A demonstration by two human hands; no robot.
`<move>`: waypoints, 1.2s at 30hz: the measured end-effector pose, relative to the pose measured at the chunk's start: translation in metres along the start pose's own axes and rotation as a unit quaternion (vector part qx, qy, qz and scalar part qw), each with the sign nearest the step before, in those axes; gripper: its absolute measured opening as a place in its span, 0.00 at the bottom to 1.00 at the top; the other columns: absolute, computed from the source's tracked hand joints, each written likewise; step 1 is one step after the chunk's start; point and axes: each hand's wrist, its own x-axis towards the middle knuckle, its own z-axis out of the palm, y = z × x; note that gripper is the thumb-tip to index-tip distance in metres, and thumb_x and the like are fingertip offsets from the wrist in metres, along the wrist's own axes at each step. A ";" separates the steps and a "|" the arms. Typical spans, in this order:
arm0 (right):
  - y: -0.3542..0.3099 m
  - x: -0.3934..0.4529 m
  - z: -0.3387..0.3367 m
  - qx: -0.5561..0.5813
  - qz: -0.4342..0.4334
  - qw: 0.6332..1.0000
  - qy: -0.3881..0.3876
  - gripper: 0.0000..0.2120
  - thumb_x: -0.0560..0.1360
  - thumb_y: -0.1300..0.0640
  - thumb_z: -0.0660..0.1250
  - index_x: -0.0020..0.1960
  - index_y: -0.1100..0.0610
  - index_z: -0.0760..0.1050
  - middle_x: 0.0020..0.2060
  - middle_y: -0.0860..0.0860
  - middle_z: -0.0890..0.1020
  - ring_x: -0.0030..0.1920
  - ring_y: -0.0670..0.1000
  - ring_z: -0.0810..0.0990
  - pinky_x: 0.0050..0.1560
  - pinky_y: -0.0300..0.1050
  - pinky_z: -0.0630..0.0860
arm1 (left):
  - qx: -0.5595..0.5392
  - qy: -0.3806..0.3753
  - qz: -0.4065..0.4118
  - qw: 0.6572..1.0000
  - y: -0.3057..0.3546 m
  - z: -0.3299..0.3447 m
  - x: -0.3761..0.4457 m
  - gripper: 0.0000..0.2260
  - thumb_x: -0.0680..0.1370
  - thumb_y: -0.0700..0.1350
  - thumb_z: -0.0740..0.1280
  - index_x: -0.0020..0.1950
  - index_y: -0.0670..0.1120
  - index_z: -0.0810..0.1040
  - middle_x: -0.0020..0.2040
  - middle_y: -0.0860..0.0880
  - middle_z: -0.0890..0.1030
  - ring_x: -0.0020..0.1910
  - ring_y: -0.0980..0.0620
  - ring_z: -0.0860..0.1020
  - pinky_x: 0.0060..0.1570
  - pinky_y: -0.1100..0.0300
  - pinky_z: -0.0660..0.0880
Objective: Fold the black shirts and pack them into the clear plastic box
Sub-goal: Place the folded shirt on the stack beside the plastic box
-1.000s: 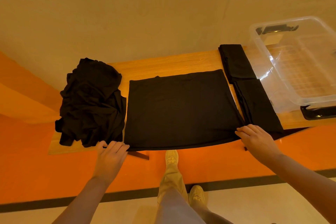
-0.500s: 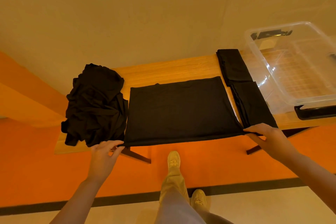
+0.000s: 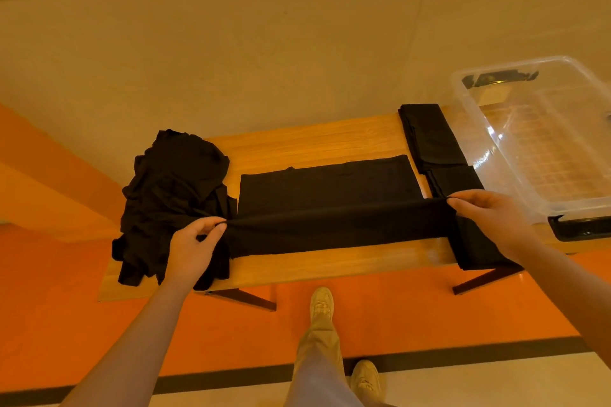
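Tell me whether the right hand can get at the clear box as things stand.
Probably yes: the box sits open just beyond the right hand with nothing between them, but that hand is pinching the shirt and must let go first.

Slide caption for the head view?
Both hands pinch the black shirt's near edge, lifting it beside the clear box.

A matt black cloth shirt (image 3: 325, 208) is spread on a table (image 3: 317, 138) of smooth, faintly shiny grained wood. The box (image 3: 542, 142) is seen to be clear, glossy plastic with reflections.
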 end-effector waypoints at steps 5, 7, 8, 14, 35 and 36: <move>-0.023 0.041 0.011 -0.014 0.008 1.000 0.023 0.05 0.75 0.60 0.69 0.51 0.55 0.80 0.44 0.50 0.83 0.47 0.46 0.81 0.47 0.36 0.73 | 0.015 -0.005 -0.013 1.000 0.015 0.005 0.052 0.09 0.79 0.44 0.67 0.58 0.47 0.81 0.52 0.52 0.80 0.52 0.57 0.76 0.51 0.65 0.70; -0.032 0.058 0.016 -0.027 0.010 0.999 0.028 0.06 0.75 0.59 0.69 0.52 0.55 0.80 0.45 0.50 0.83 0.48 0.47 0.81 0.49 0.38 0.73 | 0.022 -0.005 -0.012 1.000 0.019 0.008 0.074 0.10 0.79 0.44 0.67 0.59 0.45 0.80 0.52 0.51 0.80 0.52 0.56 0.76 0.51 0.66 0.70; -0.035 0.067 0.019 -0.031 0.015 0.999 0.029 0.06 0.75 0.59 0.69 0.52 0.55 0.80 0.45 0.50 0.83 0.48 0.48 0.81 0.50 0.39 0.74 | 0.026 -0.005 -0.013 1.000 0.021 0.009 0.084 0.10 0.79 0.44 0.67 0.59 0.45 0.80 0.52 0.51 0.80 0.52 0.56 0.76 0.52 0.65 0.70; -0.057 0.122 0.035 -0.050 0.043 0.996 0.053 0.07 0.75 0.57 0.69 0.53 0.55 0.80 0.46 0.49 0.83 0.49 0.49 0.81 0.56 0.45 0.76 | 0.028 0.006 -0.046 0.999 0.032 0.019 0.148 0.09 0.77 0.46 0.69 0.56 0.46 0.82 0.50 0.50 0.82 0.51 0.53 0.79 0.58 0.54 0.75; -0.129 0.060 0.182 0.152 0.143 0.978 -0.020 0.05 0.72 0.55 0.72 0.48 0.52 0.83 0.43 0.48 0.85 0.49 0.47 0.83 0.53 0.44 0.78 | -0.120 -0.081 -0.087 0.986 0.140 0.097 0.088 0.04 0.75 0.47 0.72 0.49 0.53 0.81 0.41 0.59 0.81 0.43 0.67 0.78 0.39 0.75 0.72; -0.132 0.055 0.191 0.154 0.136 0.979 -0.013 0.05 0.72 0.55 0.72 0.48 0.51 0.83 0.42 0.47 0.85 0.48 0.46 0.82 0.52 0.42 0.77 | -0.126 -0.080 -0.080 0.986 0.143 0.101 0.081 0.04 0.75 0.47 0.72 0.49 0.53 0.81 0.41 0.59 0.81 0.44 0.70 0.77 0.40 0.76 0.72</move>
